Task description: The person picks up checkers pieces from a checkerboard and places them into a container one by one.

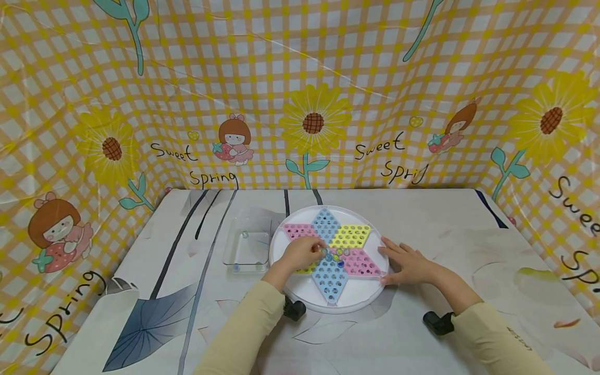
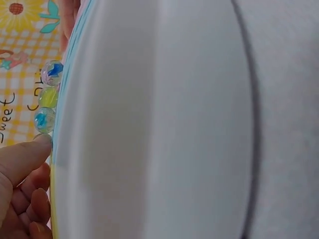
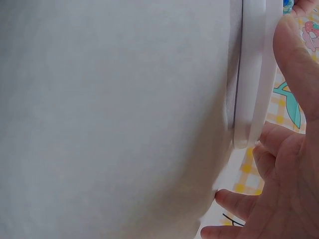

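Note:
A round white Chinese checkers board (image 1: 300, 291) lies on the table, its star printed in pink, blue and yellow. My left hand (image 1: 302, 252) is over the star's middle, thumb and forefinger pinching a glass marble (image 1: 324, 251). Several more marbles (image 1: 340, 264) sit close beside those fingertips; the left wrist view shows a row of them, one with a blue swirl (image 2: 52, 73), just past the thumb (image 2: 27, 154). At the board's right edge my right hand (image 1: 410, 265) has its fingers spread, fingertips on the rim (image 3: 249, 99) and holding no marble.
Left of the board stands a clear plastic box (image 1: 226, 255) with a few marbles (image 1: 245, 235) in it. A yellow checked cloth (image 1: 262, 67) with sunflowers hangs behind the table. Black wrist mounts (image 1: 438, 323) sit under both forearms.

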### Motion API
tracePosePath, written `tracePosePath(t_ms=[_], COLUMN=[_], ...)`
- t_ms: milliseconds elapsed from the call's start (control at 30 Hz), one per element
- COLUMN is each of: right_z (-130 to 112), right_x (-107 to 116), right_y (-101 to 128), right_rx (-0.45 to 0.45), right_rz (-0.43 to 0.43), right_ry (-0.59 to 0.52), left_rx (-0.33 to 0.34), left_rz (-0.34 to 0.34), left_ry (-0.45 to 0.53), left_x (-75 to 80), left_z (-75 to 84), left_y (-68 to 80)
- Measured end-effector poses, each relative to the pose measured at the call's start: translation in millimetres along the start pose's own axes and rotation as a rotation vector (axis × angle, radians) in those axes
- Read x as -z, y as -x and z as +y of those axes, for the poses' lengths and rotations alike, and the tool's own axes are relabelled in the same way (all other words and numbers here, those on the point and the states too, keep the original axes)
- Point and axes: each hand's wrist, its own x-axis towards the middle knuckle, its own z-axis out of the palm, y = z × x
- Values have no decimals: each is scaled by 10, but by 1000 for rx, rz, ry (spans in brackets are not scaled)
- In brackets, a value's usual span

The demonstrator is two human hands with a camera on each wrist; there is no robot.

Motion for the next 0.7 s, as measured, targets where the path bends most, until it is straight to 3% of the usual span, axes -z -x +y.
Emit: tracePosePath(t_ms=[400,700], right_z=[-11,13], right_x=[5,0], right_y=[1,-9], right_rx=[-6,-4], right_rz=[-5,-3], right_ry=[-8,-3], left_rx=[17,-43], left_rz=[9,26], left_ry=[61,121], left_x=[19,53], left_z=[1,11], left_y=[6,33])
